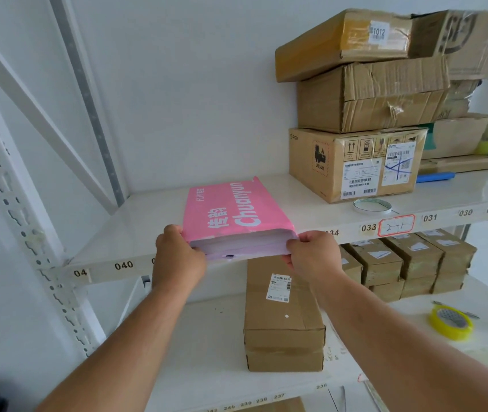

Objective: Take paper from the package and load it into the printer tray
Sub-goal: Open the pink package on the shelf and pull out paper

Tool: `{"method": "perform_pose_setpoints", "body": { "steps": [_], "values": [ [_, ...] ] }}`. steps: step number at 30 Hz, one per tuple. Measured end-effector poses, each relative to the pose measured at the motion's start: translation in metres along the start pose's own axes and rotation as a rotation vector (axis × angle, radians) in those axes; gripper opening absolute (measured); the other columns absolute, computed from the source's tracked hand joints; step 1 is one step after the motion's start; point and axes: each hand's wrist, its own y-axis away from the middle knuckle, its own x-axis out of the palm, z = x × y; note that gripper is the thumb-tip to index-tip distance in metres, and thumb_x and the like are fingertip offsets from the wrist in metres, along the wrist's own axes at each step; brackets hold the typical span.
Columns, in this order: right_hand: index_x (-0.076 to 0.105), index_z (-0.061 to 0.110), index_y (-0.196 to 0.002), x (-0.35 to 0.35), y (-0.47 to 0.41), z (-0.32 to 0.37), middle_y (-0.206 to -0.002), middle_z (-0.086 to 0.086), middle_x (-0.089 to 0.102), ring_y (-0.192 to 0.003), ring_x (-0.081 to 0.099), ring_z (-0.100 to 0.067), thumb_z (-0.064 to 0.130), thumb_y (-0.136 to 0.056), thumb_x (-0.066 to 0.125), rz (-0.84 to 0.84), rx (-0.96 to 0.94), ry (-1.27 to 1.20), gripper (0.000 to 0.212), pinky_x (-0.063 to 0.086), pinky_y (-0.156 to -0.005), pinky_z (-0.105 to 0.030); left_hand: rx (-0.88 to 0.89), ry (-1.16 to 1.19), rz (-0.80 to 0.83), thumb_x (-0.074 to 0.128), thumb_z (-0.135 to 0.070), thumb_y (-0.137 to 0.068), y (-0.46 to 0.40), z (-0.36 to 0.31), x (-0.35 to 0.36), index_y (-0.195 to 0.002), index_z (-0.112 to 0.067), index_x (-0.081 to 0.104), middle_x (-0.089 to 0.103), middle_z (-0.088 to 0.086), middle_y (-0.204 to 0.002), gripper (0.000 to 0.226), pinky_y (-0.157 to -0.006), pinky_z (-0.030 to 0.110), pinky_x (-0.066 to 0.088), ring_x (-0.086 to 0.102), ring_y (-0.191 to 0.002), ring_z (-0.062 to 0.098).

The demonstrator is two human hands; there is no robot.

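both forearms bare, no sleeves; left grip and right grip ungloved.

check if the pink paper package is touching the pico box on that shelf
Apart. The head view shows a bare strip of white shelf between the pink paper package and the PICO box.

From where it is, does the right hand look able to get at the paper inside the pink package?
Probably yes: the right hand already grips the pink package at its open end, where the paper edge shows uncovered.
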Motion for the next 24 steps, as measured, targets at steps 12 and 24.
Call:
{"method": "perform_pose_setpoints", "body": {
  "steps": [12, 24],
  "values": [
    [0.071, 0.008, -0.077, -0.001, -0.017, -0.019, -0.073, -0.017, 0.077, -0.06, 0.065, -0.03, 0.011, -0.085, 0.058, 0.081, -0.131, 0.035, 0.016, 0.049, -0.055, -0.032, -0.011, -0.146, 0.101, 0.047, -0.011, -0.074, -0.01, 0.011, -0.028, -0.096, -0.017, 0.076, 0.078, 0.005, -0.091, 0.037, -0.079, 0.052, 0.066, 0.078, -0.08, 0.026],
    [0.052, 0.026, -0.127, -0.023, 0.016, -0.025, -0.094, 0.004, 0.062, -0.085, 0.067, -0.019, 0.041, -0.09, 0.073, 0.015, -0.123, -0.122, 0.045, 0.053, -0.07, -0.035, 0.181, -0.513, 0.308, 0.063, -0.031, -0.099, -0.002, -0.014, -0.065, -0.164, -0.034, 0.022, 0.04, -0.008, -0.163, 0.077, -0.116, 0.037, 0.042, 0.049, -0.145, 0.021]
  ]
}}
